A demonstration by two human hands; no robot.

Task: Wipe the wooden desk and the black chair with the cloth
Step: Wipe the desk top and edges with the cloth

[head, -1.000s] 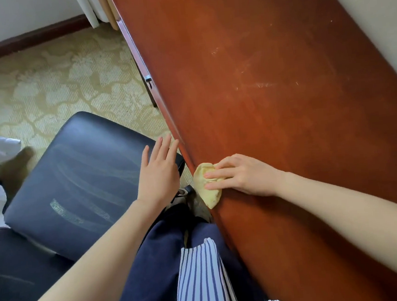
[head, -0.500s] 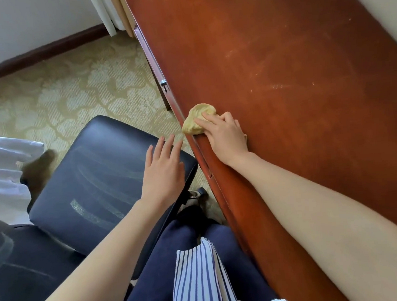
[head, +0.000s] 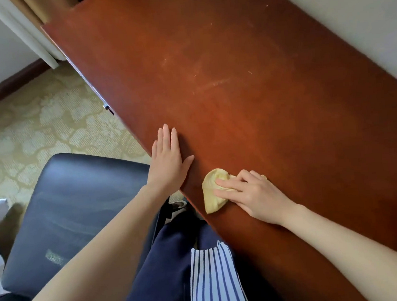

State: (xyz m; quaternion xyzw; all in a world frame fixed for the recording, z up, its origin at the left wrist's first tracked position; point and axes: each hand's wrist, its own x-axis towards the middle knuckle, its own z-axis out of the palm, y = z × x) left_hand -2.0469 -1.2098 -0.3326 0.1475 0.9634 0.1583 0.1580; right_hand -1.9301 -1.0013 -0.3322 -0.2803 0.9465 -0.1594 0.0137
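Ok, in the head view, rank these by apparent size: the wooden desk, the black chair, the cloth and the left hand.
1. wooden desk
2. black chair, partly covered by the left forearm
3. left hand
4. cloth, bunched and partly hidden under the right hand, so its full size is unsure

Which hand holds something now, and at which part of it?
The right hand holds the yellow cloth, fingers over its bunched middle, on the wooden desk. The left hand lies flat, holding nothing.
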